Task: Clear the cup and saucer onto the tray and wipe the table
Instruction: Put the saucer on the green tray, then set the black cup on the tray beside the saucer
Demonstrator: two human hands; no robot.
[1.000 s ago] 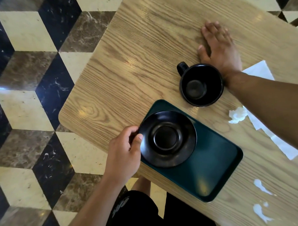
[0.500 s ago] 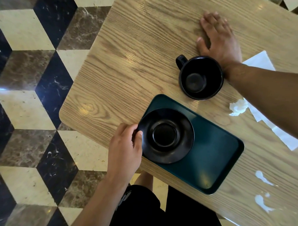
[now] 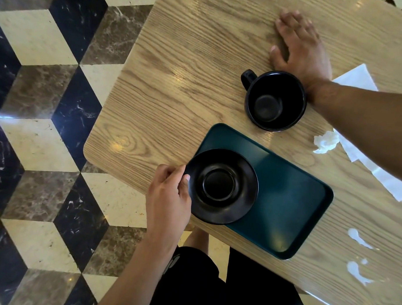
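A person's left hand (image 3: 169, 197) grips the saucer (image 3: 221, 186) at the tray (image 3: 289, 201) end; the right hand (image 3: 301, 48) lies flat, released. The cup (image 3: 274, 100) and spills (image 3: 357, 256) remain on the table (image 3: 175, 83).

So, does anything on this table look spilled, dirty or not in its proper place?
Yes. White liquid splashes lie on the wooden table near its right edge, and a crumpled white tissue lies beside the dark green tray. The black saucer, held by the left hand, overhangs the tray's left end.
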